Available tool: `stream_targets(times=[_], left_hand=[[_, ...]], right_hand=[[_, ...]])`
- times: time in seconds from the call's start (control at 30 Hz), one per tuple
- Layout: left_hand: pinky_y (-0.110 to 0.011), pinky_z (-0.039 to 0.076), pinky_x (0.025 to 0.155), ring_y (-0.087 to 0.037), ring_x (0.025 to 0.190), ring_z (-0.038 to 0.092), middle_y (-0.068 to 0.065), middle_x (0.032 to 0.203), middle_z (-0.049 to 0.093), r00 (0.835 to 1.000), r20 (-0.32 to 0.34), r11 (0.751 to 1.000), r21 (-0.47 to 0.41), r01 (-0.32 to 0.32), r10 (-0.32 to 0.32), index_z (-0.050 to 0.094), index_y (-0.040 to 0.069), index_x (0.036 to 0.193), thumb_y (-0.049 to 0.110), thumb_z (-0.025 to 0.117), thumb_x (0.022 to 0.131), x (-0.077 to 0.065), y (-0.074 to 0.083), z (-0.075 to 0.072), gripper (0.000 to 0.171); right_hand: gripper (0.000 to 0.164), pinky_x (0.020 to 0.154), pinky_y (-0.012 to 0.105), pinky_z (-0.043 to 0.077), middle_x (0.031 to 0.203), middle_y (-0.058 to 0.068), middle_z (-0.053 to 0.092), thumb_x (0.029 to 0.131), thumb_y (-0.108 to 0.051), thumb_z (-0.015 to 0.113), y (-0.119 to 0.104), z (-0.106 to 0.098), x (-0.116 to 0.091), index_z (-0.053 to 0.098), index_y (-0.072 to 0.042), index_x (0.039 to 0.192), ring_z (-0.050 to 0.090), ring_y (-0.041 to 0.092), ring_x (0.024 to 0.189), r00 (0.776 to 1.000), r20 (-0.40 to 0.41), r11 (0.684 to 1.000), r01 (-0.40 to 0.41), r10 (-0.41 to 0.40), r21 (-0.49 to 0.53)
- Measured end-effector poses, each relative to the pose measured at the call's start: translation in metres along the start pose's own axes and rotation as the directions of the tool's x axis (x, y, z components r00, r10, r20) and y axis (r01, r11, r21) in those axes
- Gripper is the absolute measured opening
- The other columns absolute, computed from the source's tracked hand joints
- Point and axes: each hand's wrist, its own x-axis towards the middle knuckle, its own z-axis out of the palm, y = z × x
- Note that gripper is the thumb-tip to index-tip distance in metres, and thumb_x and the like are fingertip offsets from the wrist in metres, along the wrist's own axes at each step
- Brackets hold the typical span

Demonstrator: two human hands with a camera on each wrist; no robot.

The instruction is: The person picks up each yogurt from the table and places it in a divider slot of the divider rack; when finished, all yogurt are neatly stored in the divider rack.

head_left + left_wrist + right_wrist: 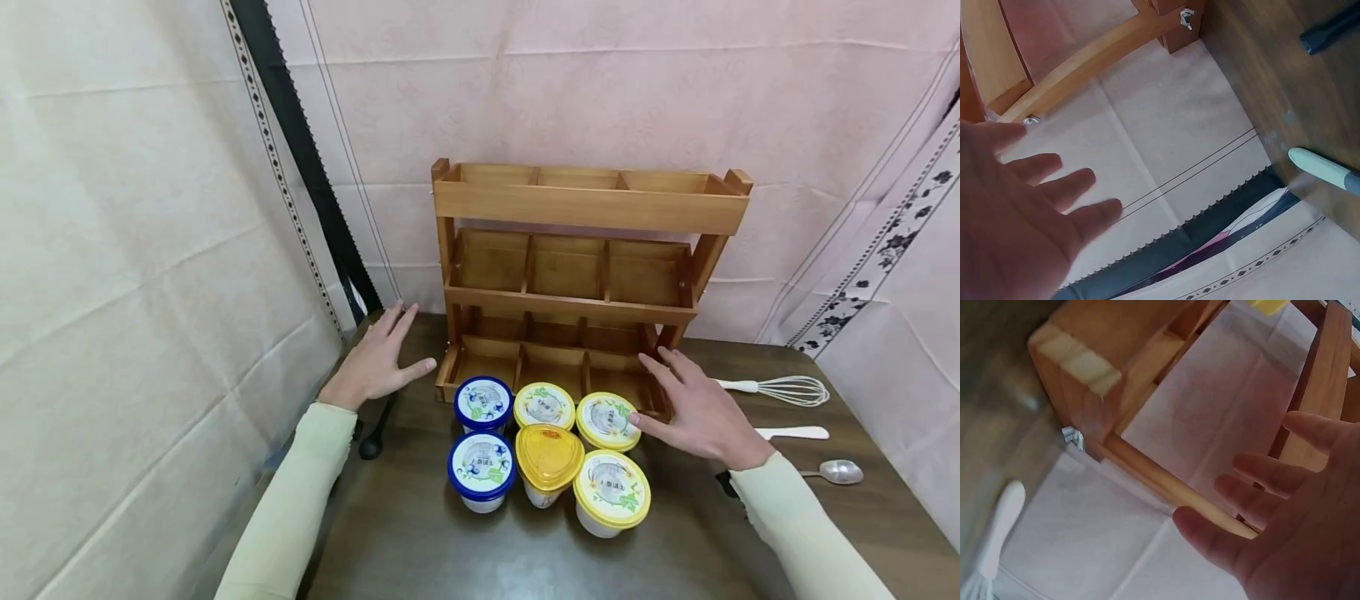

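Observation:
A three-tier wooden rack (592,208) with divided compartments stands against the cloth backdrop. My left hand (375,362) hovers by its left side, fingers spread and holding nothing. On the other side my right hand (701,408) is held near the lower tier, fingers extended, its thumb close to a yellow-lidded tub (607,419). In front of the rack sit two blue-lidded tubs (482,465), more yellow-lidded tubs (612,487) and a cup with a plain yellow lid (550,458). Both wrist views show spread fingers beside the rack's frame (1085,56).
To the right lie a white-handled whisk (795,390), a white handle (795,432) and a metal spoon (840,472). A black utensil (372,442) lies at the left, and the left wrist view shows a pale green handle (1319,167). Cloth walls (150,292) border the table.

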Motion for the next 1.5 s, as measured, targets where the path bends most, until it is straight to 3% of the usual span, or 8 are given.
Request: stream_targets(times=[0.13, 0.3, 0.43, 0.67, 0.8, 1.03, 1.27, 1.5], left_hand=[[-0.071, 0.036, 0.12, -0.045, 0.16, 0.026, -0.015, 0.179, 0.009, 0.999, -0.021, 0.995, -0.092, -0.031, 0.03, 0.011, 0.022, 0.172, 0.071, 0.058, 0.097, 0.007, -0.003, -0.001, 0.101], [-0.07, 0.034, 0.121, -0.044, 0.158, 0.03, -0.013, 0.178, 0.013, 0.999, -0.023, 0.985, -0.167, -0.043, 0.04, 0.014, 0.024, 0.171, 0.072, 0.055, 0.098, 0.015, -0.007, 0.001, 0.096], [-0.067, 0.035, 0.122, -0.042, 0.156, 0.035, -0.015, 0.175, 0.023, 0.995, -0.072, 0.97, -0.227, -0.086, 0.071, 0.022, 0.021, 0.169, 0.066, 0.056, 0.101, 0.024, -0.008, 0.002, 0.089], [-0.058, 0.047, 0.116, -0.037, 0.147, 0.047, -0.018, 0.16, 0.043, 0.957, -0.265, 0.888, -0.404, -0.22, 0.117, 0.037, 0.016, 0.163, 0.047, 0.058, 0.108, 0.043, -0.007, -0.003, 0.067], [-0.057, 0.05, 0.114, -0.036, 0.146, 0.049, -0.017, 0.157, 0.047, 0.94, -0.324, 0.856, -0.45, -0.253, 0.108, 0.042, 0.01, 0.16, 0.038, 0.056, 0.11, 0.055, -0.005, -0.007, 0.059], [-0.059, 0.046, 0.116, -0.033, 0.144, 0.05, -0.015, 0.155, 0.051, 0.936, -0.349, 0.826, -0.516, -0.225, 0.037, 0.046, 0.011, 0.157, 0.034, 0.051, 0.113, 0.078, -0.005, -0.01, 0.05], [-0.061, 0.042, 0.118, -0.031, 0.145, 0.05, -0.013, 0.157, 0.052, 0.953, -0.301, 0.808, -0.566, -0.163, -0.019, 0.046, 0.014, 0.156, 0.038, 0.05, 0.113, 0.095, -0.002, -0.01, 0.05], [-0.056, 0.044, 0.118, -0.03, 0.143, 0.053, -0.011, 0.153, 0.057, 0.955, -0.288, 0.745, -0.653, -0.136, -0.078, 0.05, 0.014, 0.152, 0.021, 0.054, 0.112, 0.113, 0.004, -0.003, 0.041]], right_hand=[[0.095, 0.106, 0.075, 0.046, 0.167, 0.024, 0.036, 0.091, -0.071, 0.068, -0.001, 0.005, -0.003, 0.04, -0.016, 0.163, 0.041, 0.049, 0.147, 0.999, 0.02, 0.997, -0.028, 0.027, 0.068], [0.089, 0.107, 0.075, 0.045, 0.165, 0.022, 0.039, 0.094, -0.067, 0.068, -0.002, 0.01, -0.008, 0.04, -0.016, 0.162, 0.042, 0.048, 0.147, 0.997, 0.054, 0.984, -0.059, 0.05, 0.168], [0.082, 0.108, 0.071, 0.047, 0.159, 0.02, 0.046, 0.097, -0.058, 0.07, 0.0, 0.012, -0.008, 0.043, -0.013, 0.16, 0.049, 0.045, 0.142, 0.999, 0.036, 0.971, -0.025, 0.017, 0.238], [0.07, 0.077, 0.039, 0.06, 0.15, 0.016, 0.057, 0.1, -0.049, 0.072, 0.003, 0.015, -0.003, 0.049, -0.012, 0.155, 0.064, 0.032, 0.116, 1.0, 0.019, 0.948, -0.001, -0.005, 0.319], [0.068, 0.079, 0.041, 0.063, 0.147, 0.018, 0.06, 0.099, -0.043, 0.075, 0.001, 0.017, -0.002, 0.05, -0.011, 0.154, 0.068, 0.036, 0.112, 0.999, 0.032, 0.916, -0.017, 0.004, 0.402], [0.071, 0.092, 0.05, 0.063, 0.143, 0.018, 0.063, 0.096, -0.04, 0.079, -0.004, 0.024, -0.002, 0.049, -0.012, 0.154, 0.067, 0.041, 0.122, 0.996, 0.088, 0.857, -0.064, 0.022, 0.511], [0.076, 0.091, 0.047, 0.063, 0.136, 0.011, 0.066, 0.091, -0.039, 0.085, -0.007, 0.033, -0.008, 0.049, -0.013, 0.154, 0.068, 0.033, 0.119, 0.994, 0.112, 0.828, -0.06, -0.004, 0.557], [0.071, 0.086, 0.035, 0.064, 0.135, 0.007, 0.063, 0.089, -0.035, 0.088, -0.005, 0.044, -0.016, 0.055, -0.015, 0.149, 0.071, 0.024, 0.105, 0.994, 0.104, 0.77, -0.049, -0.023, 0.636]])
